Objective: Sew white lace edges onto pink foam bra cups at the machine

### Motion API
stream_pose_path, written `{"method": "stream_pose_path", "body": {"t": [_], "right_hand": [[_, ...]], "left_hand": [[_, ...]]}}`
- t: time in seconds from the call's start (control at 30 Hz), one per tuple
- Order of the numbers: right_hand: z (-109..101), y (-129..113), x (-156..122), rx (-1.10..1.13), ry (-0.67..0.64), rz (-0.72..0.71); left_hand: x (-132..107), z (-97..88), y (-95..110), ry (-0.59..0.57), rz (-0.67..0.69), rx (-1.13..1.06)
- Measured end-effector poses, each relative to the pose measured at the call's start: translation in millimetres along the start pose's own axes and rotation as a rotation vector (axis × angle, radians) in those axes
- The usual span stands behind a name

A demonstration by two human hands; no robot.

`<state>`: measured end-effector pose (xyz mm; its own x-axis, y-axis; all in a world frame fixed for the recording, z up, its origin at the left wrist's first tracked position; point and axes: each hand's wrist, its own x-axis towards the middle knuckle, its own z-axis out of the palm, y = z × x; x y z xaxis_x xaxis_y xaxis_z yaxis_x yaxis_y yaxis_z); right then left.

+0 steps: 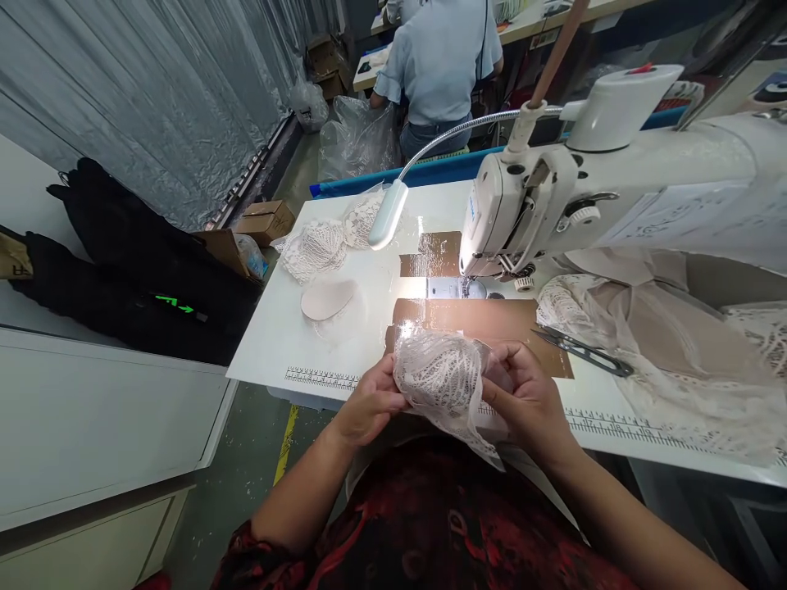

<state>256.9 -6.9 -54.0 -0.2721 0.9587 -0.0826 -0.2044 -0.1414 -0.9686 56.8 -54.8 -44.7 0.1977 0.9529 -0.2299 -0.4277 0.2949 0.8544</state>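
Note:
A white lace bra cup (439, 373) is held up between my two hands at the front edge of the sewing table. My left hand (372, 401) pinches its left side. At the other side, the fingers and thumb of my right hand (529, 397) close on the cup's sheer edge, and a strip of thin fabric hangs below. Beyond the cup stands the sewing machine (492, 213), its needle area lit. A smooth beige foam cup (328, 300) lies to the left on the table, with lace cups (316, 248) behind it.
Thread snips (584, 352) lie to the right, beside a pile of lace and beige fabric (676, 328). A lamp (388, 215) on a bendable neck hangs over the table (270, 332). Ahead, a person (439, 70) in light blue sits facing away. Cardboard boxes (264, 221) stand at left.

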Motion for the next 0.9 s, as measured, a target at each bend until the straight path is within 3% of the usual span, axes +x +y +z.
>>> {"method": "stream_pose_path", "body": {"t": [0.17,0.33,0.43,0.57,0.73,0.9], "right_hand": [[-2,-3,7,-0.096,-0.051,0.045],[-12,-3,14,0.016,-0.187,0.120],[-11,-6,14,-0.031,-0.223,0.196],[-10,-10,14,0.109,-0.204,0.303],[-14,-16,15,0.134,-0.073,0.255],[-12,-11,13,0.101,-0.058,0.219]], "left_hand": [[2,15.0,-3,0.080,0.106,0.202],[3,15.5,1,0.073,0.133,0.337],[4,14.9,3,0.041,0.123,0.358],[6,7.6,3,-0.003,0.008,0.243],[6,-5.4,4,0.191,-0.149,-0.072],[4,13.6,1,0.068,-0.235,-0.335]]}}
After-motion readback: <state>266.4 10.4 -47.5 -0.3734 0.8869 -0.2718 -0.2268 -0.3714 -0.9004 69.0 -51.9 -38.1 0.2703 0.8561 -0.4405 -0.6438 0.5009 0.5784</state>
